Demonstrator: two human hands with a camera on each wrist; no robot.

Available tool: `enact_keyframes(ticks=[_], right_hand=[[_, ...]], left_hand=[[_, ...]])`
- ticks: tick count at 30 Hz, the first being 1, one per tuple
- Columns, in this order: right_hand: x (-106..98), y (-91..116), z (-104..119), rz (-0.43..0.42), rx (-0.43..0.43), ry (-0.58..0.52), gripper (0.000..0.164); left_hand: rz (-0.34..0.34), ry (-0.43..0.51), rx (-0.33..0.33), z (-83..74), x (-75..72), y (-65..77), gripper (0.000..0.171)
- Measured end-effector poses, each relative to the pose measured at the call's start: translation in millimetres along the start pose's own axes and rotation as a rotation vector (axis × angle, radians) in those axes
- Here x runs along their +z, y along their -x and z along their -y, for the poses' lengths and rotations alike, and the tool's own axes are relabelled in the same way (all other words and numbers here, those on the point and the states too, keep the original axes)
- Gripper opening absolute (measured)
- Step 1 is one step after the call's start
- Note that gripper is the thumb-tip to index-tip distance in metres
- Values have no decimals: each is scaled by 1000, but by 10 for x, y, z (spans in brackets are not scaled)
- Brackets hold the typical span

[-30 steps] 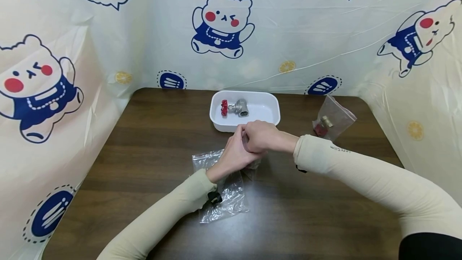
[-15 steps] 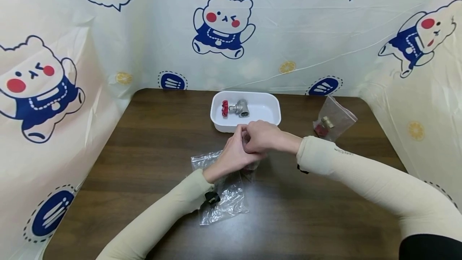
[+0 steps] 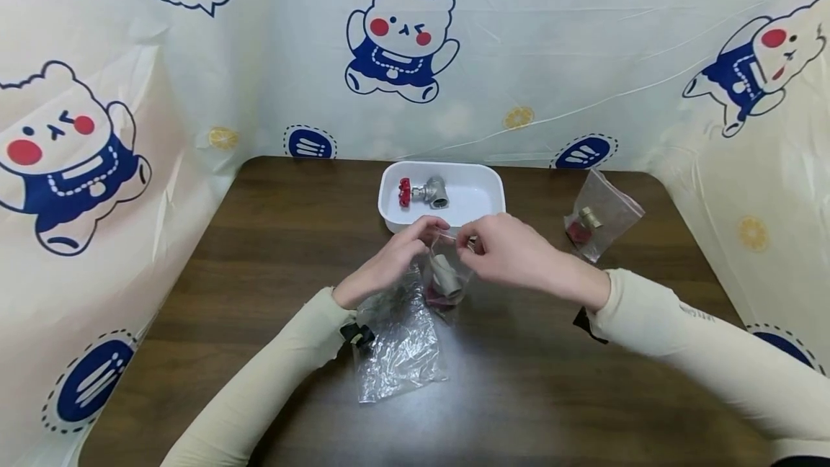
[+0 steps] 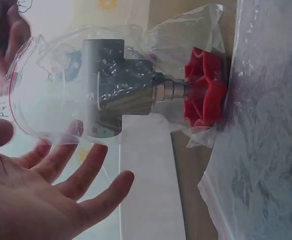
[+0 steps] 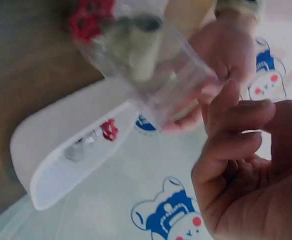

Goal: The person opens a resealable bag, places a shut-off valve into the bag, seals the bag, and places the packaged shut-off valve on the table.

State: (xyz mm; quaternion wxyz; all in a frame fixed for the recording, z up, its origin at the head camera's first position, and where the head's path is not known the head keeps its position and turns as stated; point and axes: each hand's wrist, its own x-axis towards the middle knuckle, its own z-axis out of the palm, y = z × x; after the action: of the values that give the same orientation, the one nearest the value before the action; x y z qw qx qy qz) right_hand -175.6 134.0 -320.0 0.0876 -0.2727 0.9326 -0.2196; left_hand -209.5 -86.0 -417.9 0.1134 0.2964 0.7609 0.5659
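Observation:
My right hand (image 3: 509, 247) pinches the top edge of a clear zip bag (image 4: 56, 95) with curled fingers. Inside it hangs a grey metal valve (image 4: 118, 87), its red handwheel (image 4: 204, 90) pointing down. On the bag's other side is my left hand (image 4: 51, 190), fingers loosely spread, fingertips right at the mouth and side of the plastic. The bag's mouth is parted between the two hands. Just beyond them stands a white tray (image 3: 486, 197) holding another metal valve (image 3: 436, 193) with a red handwheel.
A flat, crinkled clear bag (image 3: 402, 359) lies on the brown table (image 3: 272, 251), partly under the left forearm. At the back right rests another zip bag (image 3: 612, 218) with a brass-coloured, red-handled valve (image 3: 588, 218) inside. A printed curtain (image 3: 311, 34) encloses the back and sides.
My hands, close together before, have drawn apart; the left moved left and its fingers spread. The bag with the valve, mostly hidden earlier, now shows between them.

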Motion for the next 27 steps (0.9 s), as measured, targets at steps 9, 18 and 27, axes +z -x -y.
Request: enact_keyframes(ticks=[9, 18, 27], right_hand=[[244, 225, -70, 32, -81, -37, 18], [336, 292, -143, -22, -125, -72, 7], [259, 315, -230, -95, -126, -79, 10]], left_hand=[[5, -2, 2, 31, -37, -27, 32], [2, -70, 9, 43, -89, -70, 17], [-61, -150, -11, -32, -110, -101, 9]])
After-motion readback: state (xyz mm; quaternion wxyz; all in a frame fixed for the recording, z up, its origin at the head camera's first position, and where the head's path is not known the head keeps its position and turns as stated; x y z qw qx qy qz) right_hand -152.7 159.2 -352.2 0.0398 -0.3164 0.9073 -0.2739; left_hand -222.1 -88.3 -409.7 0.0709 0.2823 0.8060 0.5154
